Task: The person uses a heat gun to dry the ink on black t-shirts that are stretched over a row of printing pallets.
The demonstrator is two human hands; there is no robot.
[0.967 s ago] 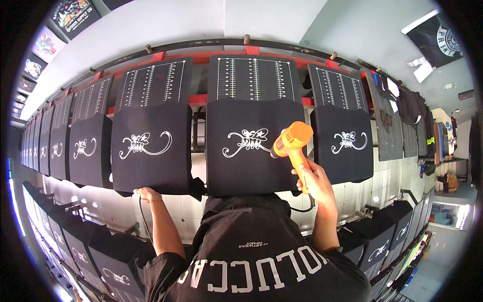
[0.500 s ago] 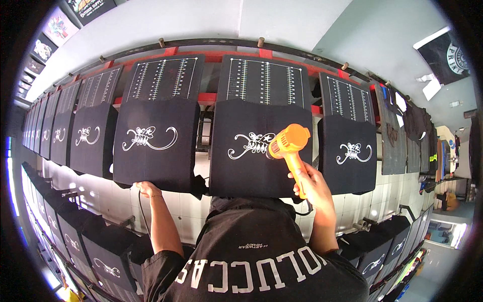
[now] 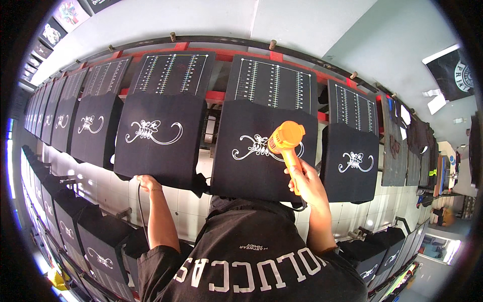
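Note:
My right hand [image 3: 310,188] is wrapped round the handle of an orange heat gun [image 3: 288,135]. The gun's nozzle points left over the white print [image 3: 259,145] on a black shirt [image 3: 241,173], hiding part of the design. This shirt is stretched over a flat printing board [image 3: 275,80] with white ruler marks. Farther left, my left hand [image 3: 149,183] is closed on a dark cable [image 3: 141,214] that hangs down beside my forearm. It is at the near edge of another black shirt [image 3: 161,158], which bears a similar white print [image 3: 152,132].
More boards with printed black shirts run along the red frame [image 3: 216,95], including one to the right [image 3: 352,176]. Behind me stands a second row of shirts [image 3: 103,246]. A dark rail with pegs [image 3: 272,44] borders the far side, against a pale wall [image 3: 297,22].
The heat gun has shifted slightly left relative to the print, uncovering its right-hand curl. My view has tilted a little. My left hand still grips the cable by the neighbouring shirt.

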